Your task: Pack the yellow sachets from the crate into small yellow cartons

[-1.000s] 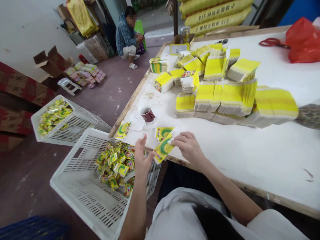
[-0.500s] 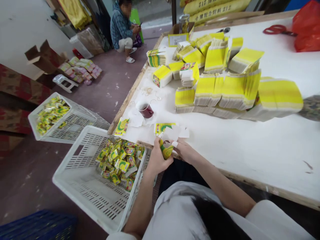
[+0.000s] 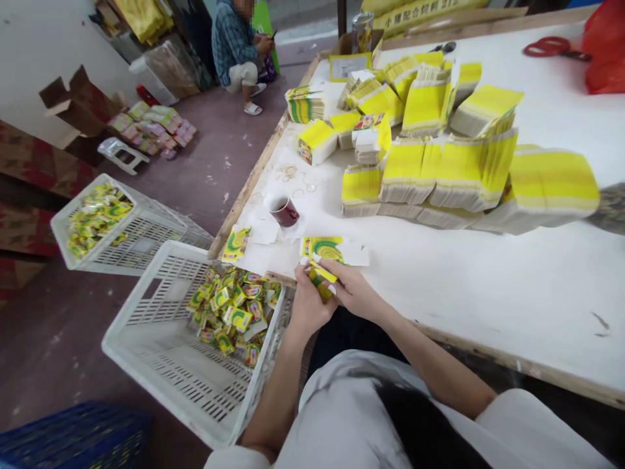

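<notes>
Both my hands are closed around a small yellow and green carton [image 3: 321, 284] at the table's near edge. My left hand [image 3: 312, 305] grips it from the left and below. My right hand [image 3: 355, 286] pinches its upper side, with white coverings on some fingertips. Fingers hide part of the carton. Just beyond my hands lies a flat printed carton blank [image 3: 325, 249] in yellow, green and white. Another flat printed blank [image 3: 237, 243] lies by the table's left corner. Below my left hand, a white plastic crate [image 3: 146, 348] holds many small folded cartons [image 3: 239, 318].
On the table [image 3: 463, 280] are a dark red mug [image 3: 287, 213], stacks of yellow carton blanks [image 3: 410, 163], red-handled scissors [image 3: 547, 47] and a red bag [image 3: 608, 52]. A second crate [image 3: 146, 246] stands to the left. A person [image 3: 234, 45] squats near a white stool [image 3: 122, 155].
My right hand has moved left onto the carton, closer to my left hand. The white flaps that stood up from the carton no longer show; a yellow panel now faces up.
</notes>
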The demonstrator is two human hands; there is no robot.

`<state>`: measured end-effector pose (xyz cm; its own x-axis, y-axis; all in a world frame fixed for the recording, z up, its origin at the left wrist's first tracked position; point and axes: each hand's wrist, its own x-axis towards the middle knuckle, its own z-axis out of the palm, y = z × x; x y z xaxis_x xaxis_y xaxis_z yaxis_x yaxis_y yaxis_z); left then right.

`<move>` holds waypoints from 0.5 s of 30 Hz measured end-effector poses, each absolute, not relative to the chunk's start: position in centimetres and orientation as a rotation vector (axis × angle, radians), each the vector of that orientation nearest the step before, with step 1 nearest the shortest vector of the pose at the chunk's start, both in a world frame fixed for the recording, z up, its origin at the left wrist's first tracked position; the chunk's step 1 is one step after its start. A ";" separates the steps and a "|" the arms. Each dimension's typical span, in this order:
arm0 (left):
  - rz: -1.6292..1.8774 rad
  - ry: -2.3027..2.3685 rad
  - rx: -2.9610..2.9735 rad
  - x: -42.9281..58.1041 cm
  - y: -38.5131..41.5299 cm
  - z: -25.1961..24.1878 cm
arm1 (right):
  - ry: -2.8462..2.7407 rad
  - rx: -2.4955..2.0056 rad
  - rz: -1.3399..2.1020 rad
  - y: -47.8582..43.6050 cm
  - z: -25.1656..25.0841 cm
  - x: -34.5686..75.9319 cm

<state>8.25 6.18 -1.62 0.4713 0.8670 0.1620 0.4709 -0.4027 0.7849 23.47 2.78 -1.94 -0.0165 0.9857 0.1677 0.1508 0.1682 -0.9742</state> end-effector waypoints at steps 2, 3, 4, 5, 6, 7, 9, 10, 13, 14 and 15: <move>0.803 1.234 2.097 8.4 6.0 -2.0 | -1.377 -1.247 0.879 2.9 -2.3 23.5; 0.816 1.283 2.114 8.3 5.9 -2.0 | -1.368 -1.266 0.824 2.9 -2.4 23.5; 0.814 1.306 2.122 8.2 5.9 -2.0 | -1.385 -1.274 0.782 2.9 -2.5 23.6; 0.799 1.306 2.128 8.1 6.0 -1.9 | -1.432 -1.270 0.756 2.9 -2.5 23.7; 0.779 1.296 2.135 7.8 6.0 -1.7 | -1.504 -1.256 0.745 2.9 -2.5 23.8; 0.761 1.284 2.145 7.6 6.2 -1.4 | -1.582 -1.241 0.745 2.8 -2.5 24.0; 0.727 1.265 2.178 7.1 6.5 -0.8 | -1.693 -1.238 0.759 2.7 -2.4 24.5; 0.709 1.255 2.193 6.9 6.7 -0.6 | -1.718 -1.254 0.768 2.7 -2.4 24.9; 0.641 1.197 2.190 6.4 7.1 0.0 | -1.768 -1.249 0.804 2.8 -2.1 26.1; 0.629 1.181 2.182 6.3 7.2 0.1 | -1.785 -1.221 0.825 2.9 -1.9 26.5; 0.623 1.173 2.181 6.3 7.3 0.3 | -1.796 -1.192 0.849 3.0 -1.8 26.8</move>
<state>6.27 7.27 0.26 0.5045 0.8540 0.1271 0.5832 -0.4456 0.6792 26.78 3.01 -1.76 -0.2340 0.9389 0.2526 0.4003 0.3298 -0.8550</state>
